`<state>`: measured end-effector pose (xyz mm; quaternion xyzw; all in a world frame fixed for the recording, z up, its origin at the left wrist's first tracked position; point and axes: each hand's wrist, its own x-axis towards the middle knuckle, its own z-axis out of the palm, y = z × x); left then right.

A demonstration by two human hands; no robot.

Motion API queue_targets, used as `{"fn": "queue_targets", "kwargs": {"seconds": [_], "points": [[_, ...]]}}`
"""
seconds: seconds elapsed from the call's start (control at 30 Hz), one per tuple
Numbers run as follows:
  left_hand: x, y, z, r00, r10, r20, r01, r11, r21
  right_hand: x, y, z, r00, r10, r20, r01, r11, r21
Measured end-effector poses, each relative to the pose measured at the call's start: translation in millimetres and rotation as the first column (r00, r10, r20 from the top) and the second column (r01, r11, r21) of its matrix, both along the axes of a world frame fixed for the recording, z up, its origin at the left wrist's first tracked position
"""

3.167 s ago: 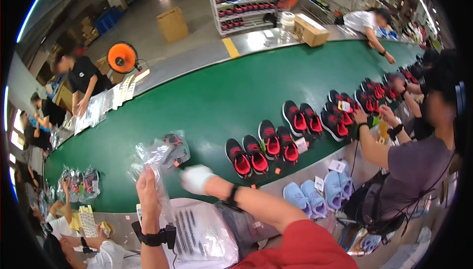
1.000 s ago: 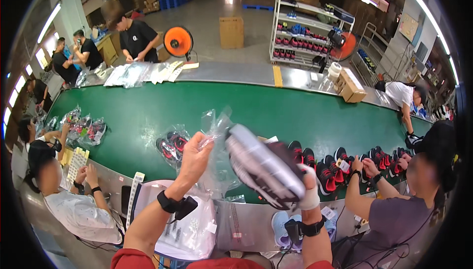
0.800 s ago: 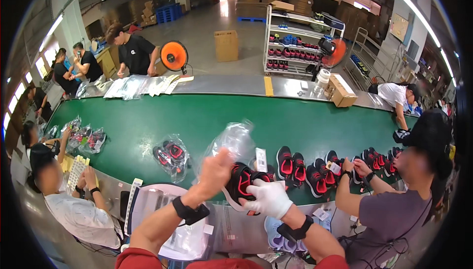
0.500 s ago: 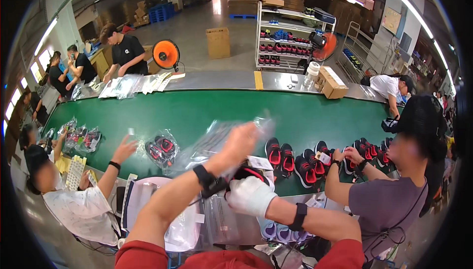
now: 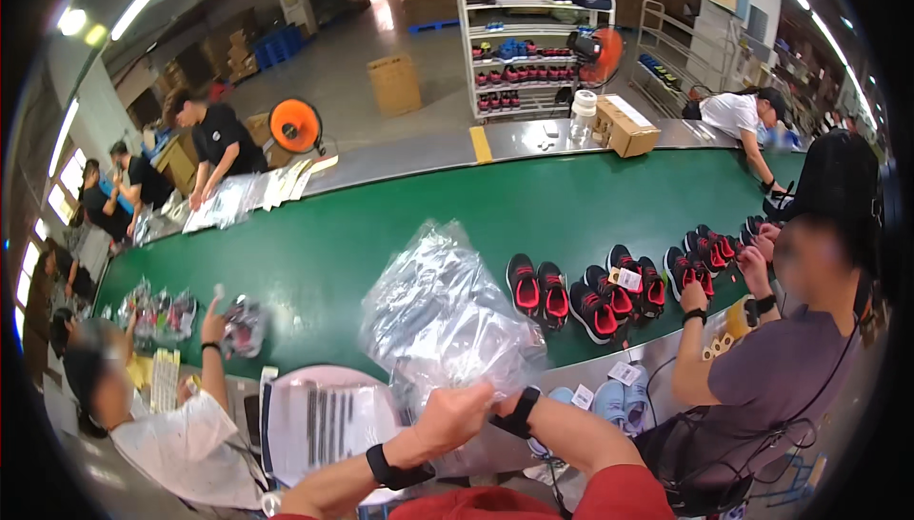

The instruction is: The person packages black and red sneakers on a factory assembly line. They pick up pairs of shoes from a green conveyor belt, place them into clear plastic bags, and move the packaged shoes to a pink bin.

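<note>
The left hand (image 5: 455,417) clenches one crinkled plastic bag (image 5: 446,306); the right hand is hidden, its grip I cannot tell. Two rounded shoes (image 5: 523,284) stand beside the bag.

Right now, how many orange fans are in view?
2. One orange fan stands beyond the far metal counter, to the left; the second orange fan is at the shoe rack's right end. Others could be hidden.

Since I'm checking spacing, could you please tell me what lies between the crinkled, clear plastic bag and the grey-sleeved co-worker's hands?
In the head view, black shoes with red linings stand on the green belt between bag and hands.
</note>
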<state>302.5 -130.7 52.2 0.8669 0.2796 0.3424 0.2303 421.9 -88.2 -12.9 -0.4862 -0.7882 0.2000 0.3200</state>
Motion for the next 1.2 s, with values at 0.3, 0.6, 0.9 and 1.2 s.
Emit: {"fn": "queue_targets", "kwargs": {"seconds": [0.3, 0.6, 0.9, 1.2], "points": [[-114, 55, 2, 0.951, 0.310, 0.002, -0.306, 0.940, -0.154, -45, 19, 93, 0.935, 0.005, 0.355, 0.012, 0.999, -0.045], [-89, 101, 51, 0.864, 0.474, 0.170, -0.360, 0.818, -0.449, -117, 79, 47, 0.893, 0.071, 0.444, 0.024, 0.979, -0.203], [-147, 114, 29, 0.747, 0.615, 0.255, -0.084, 0.467, -0.880, -78, 86, 35, 0.937, 0.294, 0.187, -0.150, 0.825, -0.544], [-40, 78, 36, 0.587, 0.732, 0.347, 0.002, 0.427, -0.904, 32, -14, 78, 0.816, -0.193, -0.545, -0.235, 0.750, -0.618]]}}
